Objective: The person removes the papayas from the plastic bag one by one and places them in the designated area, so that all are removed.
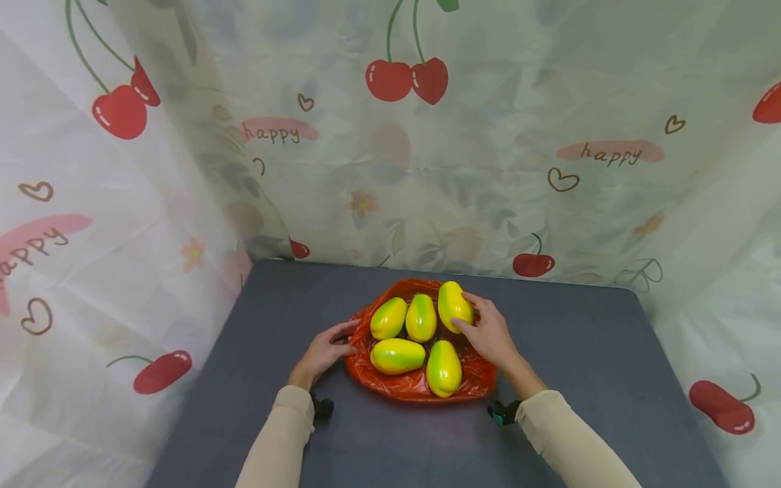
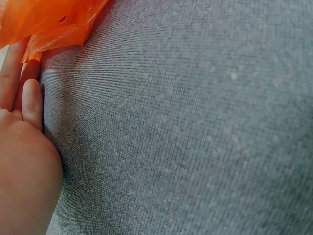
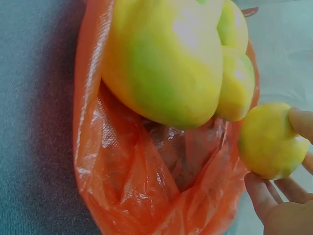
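Note:
An orange-red plastic bag (image 1: 390, 390) lies spread on the table with several shiny yellow-green mangoes on it. At its back right, my right hand (image 1: 491, 335) grips one mango (image 1: 452, 303) between thumb and fingers. The right wrist view has this held mango (image 3: 266, 139) at the bag's far rim, with the thumb on one side and fingertips below. My left hand (image 1: 326, 351) is at the bag's left edge, fingers fairly straight and touching the plastic. In the left wrist view, a flap of the bag (image 2: 54, 24) hangs over the fingertips of the left hand (image 2: 27, 161).
The other mangoes, among them one at the front right (image 1: 444, 369) and one lying sideways (image 1: 398, 356), rest close together inside the bag's rim. A dark grey cloth covers the table (image 1: 293, 291). Cherry-print curtains (image 1: 390, 176) hang behind and at both sides.

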Demonstrator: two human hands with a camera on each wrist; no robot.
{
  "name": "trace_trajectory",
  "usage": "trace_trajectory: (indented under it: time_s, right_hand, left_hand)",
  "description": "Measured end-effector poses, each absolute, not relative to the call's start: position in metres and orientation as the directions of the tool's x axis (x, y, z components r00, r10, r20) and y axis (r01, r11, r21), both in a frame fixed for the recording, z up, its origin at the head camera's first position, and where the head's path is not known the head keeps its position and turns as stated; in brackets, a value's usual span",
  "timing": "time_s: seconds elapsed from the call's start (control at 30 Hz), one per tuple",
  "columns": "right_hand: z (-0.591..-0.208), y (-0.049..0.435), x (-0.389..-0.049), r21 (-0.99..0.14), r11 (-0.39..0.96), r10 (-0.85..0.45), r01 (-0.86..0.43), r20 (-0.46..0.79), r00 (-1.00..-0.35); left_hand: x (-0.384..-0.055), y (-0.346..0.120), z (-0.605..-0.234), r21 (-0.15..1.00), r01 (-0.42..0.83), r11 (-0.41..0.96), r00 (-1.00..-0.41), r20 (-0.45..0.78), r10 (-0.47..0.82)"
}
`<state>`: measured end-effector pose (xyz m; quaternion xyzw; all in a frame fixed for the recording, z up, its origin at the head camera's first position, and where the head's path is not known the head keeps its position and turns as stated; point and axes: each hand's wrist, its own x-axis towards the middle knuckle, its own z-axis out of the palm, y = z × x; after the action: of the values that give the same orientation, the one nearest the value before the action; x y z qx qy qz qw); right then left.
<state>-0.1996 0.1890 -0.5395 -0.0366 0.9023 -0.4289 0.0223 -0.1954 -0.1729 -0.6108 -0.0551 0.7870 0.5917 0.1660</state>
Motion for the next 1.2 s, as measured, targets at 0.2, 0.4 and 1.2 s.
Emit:
trace_trajectory:
  time_s: [0.2, 0.4, 1.2]
  right_hand:
    - [-0.535, 0.192, -0.200, -0.827, 0.562, -0.068, -0.037, -0.001, -0.998]
    - [-0.529, 0.199, -0.198, -0.855, 0.518, -0.030, -0.019, 0.004, -1.000]
    - [-0.525, 0.249, -0.193, -0.863, 0.496, 0.099, 0.099, -0.057, -0.993]
  left_hand:
    - [-0.197, -0.172, -0.612, 0.913, -0.286, 0.290, -0.941, -0.325, 0.095]
    - [-0.196, -0.172, -0.612, 0.912, -0.296, 0.285, -0.938, -0.334, 0.095]
    - [-0.196, -0.174, -0.611, 0.909, -0.296, 0.292, -0.935, -0.338, 0.105]
